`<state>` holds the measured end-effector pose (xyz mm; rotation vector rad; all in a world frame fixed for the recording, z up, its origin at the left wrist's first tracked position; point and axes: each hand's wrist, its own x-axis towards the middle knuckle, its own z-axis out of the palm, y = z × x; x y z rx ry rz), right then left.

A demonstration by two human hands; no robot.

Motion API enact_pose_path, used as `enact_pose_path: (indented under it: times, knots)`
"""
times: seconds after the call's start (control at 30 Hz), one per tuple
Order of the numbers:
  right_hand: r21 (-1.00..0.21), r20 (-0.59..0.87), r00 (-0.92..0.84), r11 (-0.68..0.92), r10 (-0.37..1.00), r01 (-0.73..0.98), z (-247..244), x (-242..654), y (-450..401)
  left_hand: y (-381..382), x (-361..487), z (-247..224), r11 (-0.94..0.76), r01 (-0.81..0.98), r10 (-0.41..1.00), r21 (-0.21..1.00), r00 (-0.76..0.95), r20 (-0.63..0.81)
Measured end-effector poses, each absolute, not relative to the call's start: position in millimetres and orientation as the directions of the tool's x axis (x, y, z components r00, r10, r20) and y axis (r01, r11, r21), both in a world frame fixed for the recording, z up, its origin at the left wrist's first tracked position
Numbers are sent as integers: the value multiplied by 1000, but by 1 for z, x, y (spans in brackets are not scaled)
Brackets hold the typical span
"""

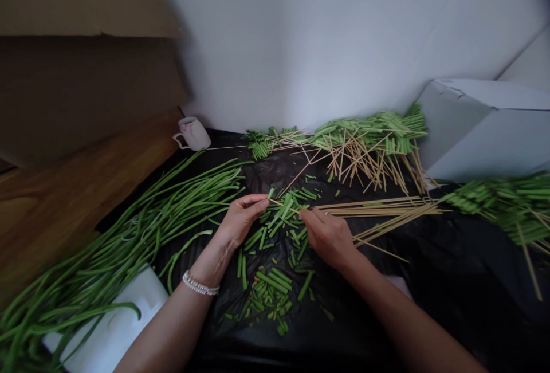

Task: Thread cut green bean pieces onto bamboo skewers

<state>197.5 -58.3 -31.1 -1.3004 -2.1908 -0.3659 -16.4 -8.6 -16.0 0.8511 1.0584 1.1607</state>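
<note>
No text, label, brand or number can be read anywhere; the white ceramic mug (192,133) bears only an unreadable pinkish mark.

Behind, a plain white wall (292,35) with a corner; at left, a large brown cardboard box (86,69) above a wooden surface (81,207); at right, a white carton (472,126); only soft, dim light.

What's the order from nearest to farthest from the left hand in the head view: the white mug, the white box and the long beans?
1. The long beans, just left of the left hand.
2. The white mug, farther up, at the back left.
3. The white box, at the far right, at the back.
</note>
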Motion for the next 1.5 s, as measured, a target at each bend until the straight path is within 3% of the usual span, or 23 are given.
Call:
enact_pose_path:
  times: [0.9, 1.33, 1.5]
  knots:
    - [-62, 580, -360, 481, 731, 875, -32, 197, -58, -8, -18, -14, 293, -420, 956, 859, 106, -275]
    - [-125, 509, -363, 484, 780, 866, -35, 197, -59, -8, -21, -15, 332, -397, 943, 856, 151, -296]
    - [-83, 539, -387, 505, 748, 859, -35, 198, -59, -7, -21, -15, 331, -372, 944, 867, 128, -305]
